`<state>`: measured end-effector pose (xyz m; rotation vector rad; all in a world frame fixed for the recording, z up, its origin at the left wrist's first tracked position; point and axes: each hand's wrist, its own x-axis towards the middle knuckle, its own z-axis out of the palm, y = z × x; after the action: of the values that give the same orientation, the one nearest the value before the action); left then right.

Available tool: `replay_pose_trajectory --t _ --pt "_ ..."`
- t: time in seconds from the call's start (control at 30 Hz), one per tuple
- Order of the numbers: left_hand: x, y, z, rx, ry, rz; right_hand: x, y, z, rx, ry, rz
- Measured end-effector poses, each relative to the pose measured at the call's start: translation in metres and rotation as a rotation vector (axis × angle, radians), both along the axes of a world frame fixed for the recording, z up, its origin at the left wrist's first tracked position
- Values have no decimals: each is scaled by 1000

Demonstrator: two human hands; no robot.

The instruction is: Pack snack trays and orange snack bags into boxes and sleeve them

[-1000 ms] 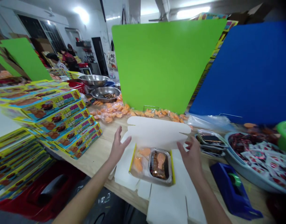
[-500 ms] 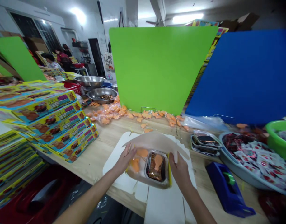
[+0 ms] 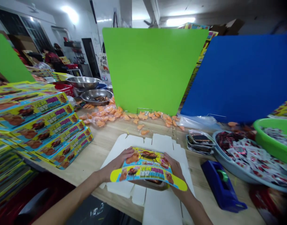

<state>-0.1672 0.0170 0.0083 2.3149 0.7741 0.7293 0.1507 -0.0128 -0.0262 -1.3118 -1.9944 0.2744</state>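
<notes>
A printed yellow-and-blue cardboard box (image 3: pixel 148 162) lies in front of me, its lid folded over toward me and its front flap sticking out. Under the flap the edge of a tray (image 3: pixel 155 185) still shows; most of what is inside is hidden. My left hand (image 3: pixel 116 162) grips the lid's left side, fingers on top. On the right side, my right hand (image 3: pixel 175 165) holds the same box, partly hidden by the flap. Beneath it lie flat white carton blanks (image 3: pixel 162 203).
Stacked printed boxes (image 3: pixel 54 125) stand at left. Orange wrapped pieces (image 3: pixel 106 114) lie along the green board (image 3: pixel 152 68). To the right are trays (image 3: pixel 200 142), a blue tape dispenser (image 3: pixel 221 184), a basin of sachets (image 3: pixel 248 156) and a green basin (image 3: pixel 274 131).
The box lid has come down toward me, covering the tray and the orange pieces that were visible inside. Both hands moved with it. The camera view has shifted slightly.
</notes>
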Motion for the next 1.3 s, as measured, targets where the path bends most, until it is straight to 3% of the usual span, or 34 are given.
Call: replay_pose_trajectory --t 0.23,0.33,0.5,0.63,0.7,0.8,0.9,1.0,1.1,1.17,1.23,1.3 --pt "-12 5 12 108 208 -203 26 -20 24 -158 -253 309" --pt "-14 11 7 96 267 -208 24 -27 26 -237 -346 310" --pt "-12 8 -1 243 367 -168 18 -26 11 -174 -338 266" --pt "-8 -17 14 244 367 -97 25 -24 3 -186 -116 246" --pt "-6 -29 27 134 266 -86 29 -23 7 -275 -10 239" --pt "0 -33 41 -114 8 -35 27 -15 27 -340 114 269" --pt "10 -20 42 -601 -221 120 14 -3 52 -507 391 254" --pt "20 -4 37 -988 -437 217 4 10 65 -625 619 58" --pt "23 4 34 -1049 -525 232 10 21 68 -476 656 -98" --pt "23 4 34 -1065 -536 234 19 25 76 -381 570 -126" --pt "22 3 34 -1068 -551 251 24 26 91 -400 431 -44" --pt "22 1 34 -1087 -561 258 22 24 111 -523 329 96"
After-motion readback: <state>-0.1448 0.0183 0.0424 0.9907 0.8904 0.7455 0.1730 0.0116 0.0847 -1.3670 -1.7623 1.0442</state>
